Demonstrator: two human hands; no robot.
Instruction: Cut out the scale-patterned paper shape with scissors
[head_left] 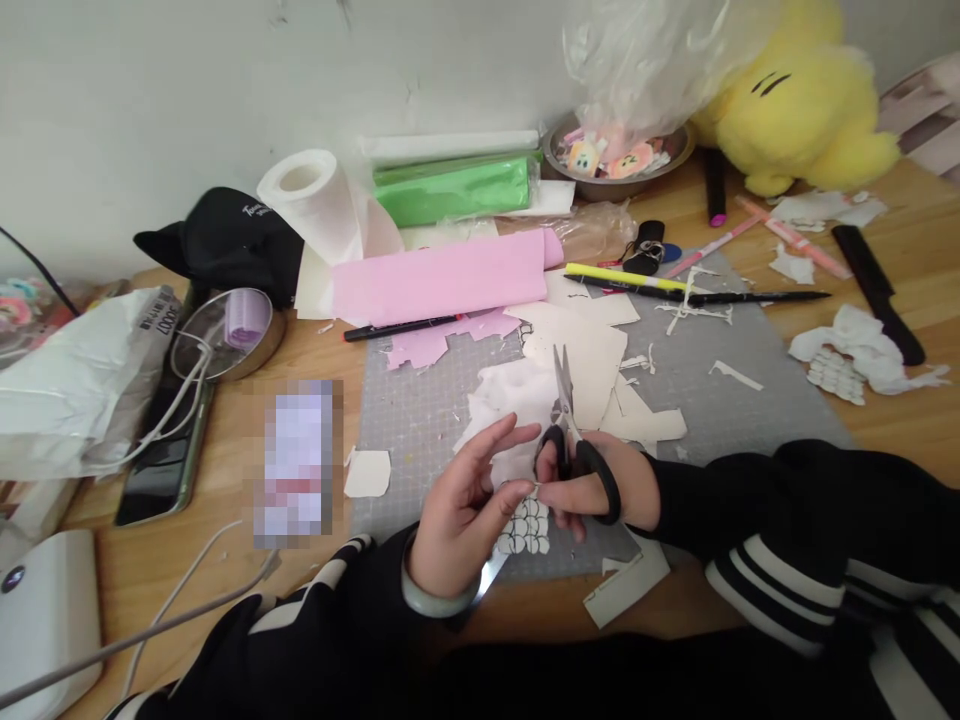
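Observation:
Black-handled scissors (563,400) hang on my right hand (611,485), blades slightly apart and pointing away from me. The right thumb and fingertips meet the left thumb tip around a tiny pale piece, too small to make out. My left hand (469,515), with a pale bangle at its wrist, has its index finger stretched above the thumb. Under the fingertips lies a group of small white pieces with black outlines (525,528). White tissue (514,400) and cream paper scraps (585,340) lie just beyond on the grey cutting mat (420,430).
Behind are folded pink paper (442,280), a green pack (457,192), a paper roll (307,195) and a metal bowl (660,160). Pens and a black comb (877,290) lie right. Phones, cables and a small bowl (262,355) are left.

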